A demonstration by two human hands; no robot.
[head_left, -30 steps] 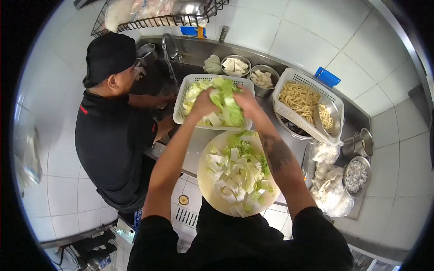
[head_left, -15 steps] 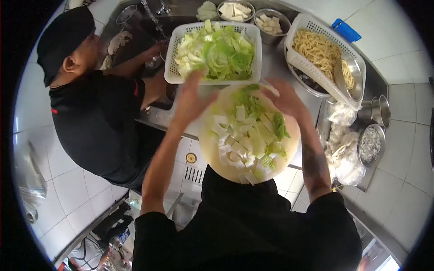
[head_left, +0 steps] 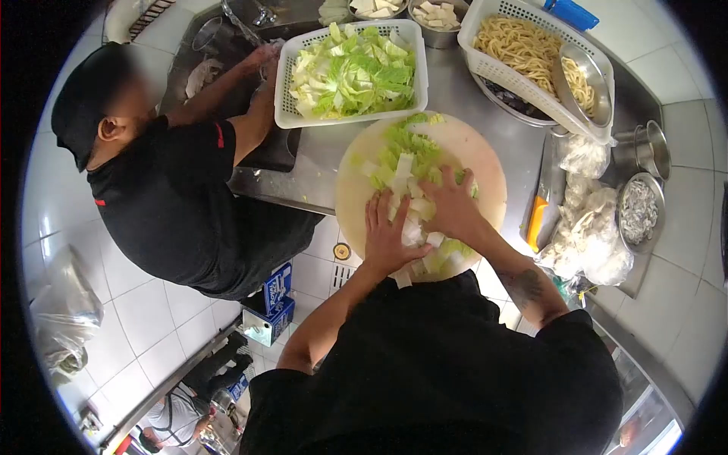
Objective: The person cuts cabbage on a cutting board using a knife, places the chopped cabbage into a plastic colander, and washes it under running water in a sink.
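Note:
Chopped napa cabbage (head_left: 409, 155) lies in a heap on a round cutting board (head_left: 487, 171) at the counter's front edge. My left hand (head_left: 390, 236) rests on the near left side of the heap, fingers spread. From the right, my right hand (head_left: 453, 205) presses down on the cabbage, its fingers also apart and slightly bent. White stem pieces show between the two hands, while those under the palms are hidden. Just beyond the board stands a white plastic basket (head_left: 283, 87) filled with more cut cabbage (head_left: 356, 72).
A co-worker (head_left: 167, 189) stands at left with hands in the sink (head_left: 269, 155). A basket of noodles (head_left: 523, 49) is at back right. Right of the board lie an orange-handled knife (head_left: 537, 220), plastic bags (head_left: 595, 235) and a metal bowl (head_left: 641, 212). Metal containers (head_left: 436, 34) stand behind.
Both hands have come down and toward me from the board's far side onto the cabbage heap. The camera view has shifted, and the knife at right now shows.

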